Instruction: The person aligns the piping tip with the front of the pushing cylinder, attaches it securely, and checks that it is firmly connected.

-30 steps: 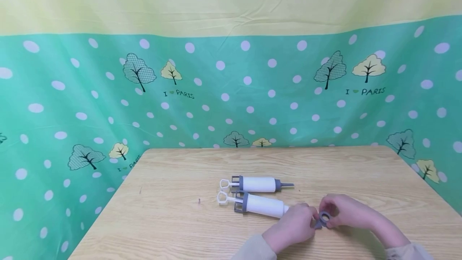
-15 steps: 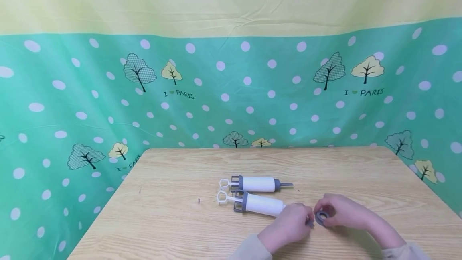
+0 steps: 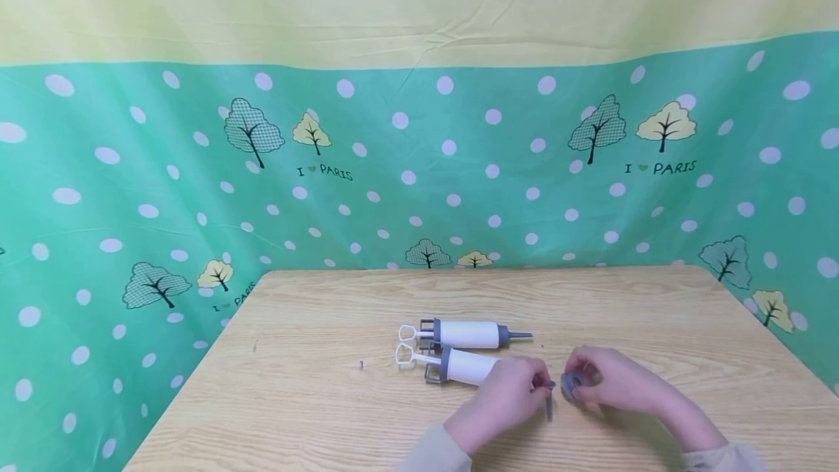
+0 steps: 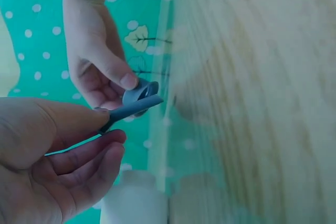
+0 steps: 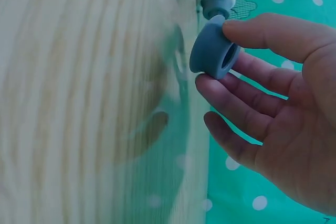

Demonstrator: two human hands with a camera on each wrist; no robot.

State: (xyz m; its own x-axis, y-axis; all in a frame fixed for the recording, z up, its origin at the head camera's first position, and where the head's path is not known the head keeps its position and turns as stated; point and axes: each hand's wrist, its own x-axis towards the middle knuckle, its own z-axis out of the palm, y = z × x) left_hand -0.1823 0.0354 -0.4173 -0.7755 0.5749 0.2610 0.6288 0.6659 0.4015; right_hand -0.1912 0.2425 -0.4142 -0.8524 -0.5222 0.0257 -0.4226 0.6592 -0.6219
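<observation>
Between thumb and fingers, my left hand [image 3: 501, 392] pinches a slim grey nozzle [image 4: 134, 109], its thin end pointing toward the near table edge in the head view. My right hand [image 3: 616, 381] holds a grey ring-shaped collar [image 5: 210, 51] by its rim, thumb on one side and fingertips on the other. A small gap parts collar and nozzle in the head view. Behind the left hand lies a white syringe-like tube [image 3: 468, 368] with a grey flange and a white looped plunger handle; the hand hides its front end.
A second white syringe-like tube [image 3: 469, 334], with a grey nozzle fitted, lies parallel just beyond the first on the wooden table [image 3: 314, 399]. A tiny dark bit [image 3: 361, 365] sits left of them. A green dotted curtain [image 3: 367, 188] hangs behind the table.
Both hands have shifted left and slightly away from the person. The nozzle has come into clearer view below the left fingers, and the collar has turned in the right hand.
</observation>
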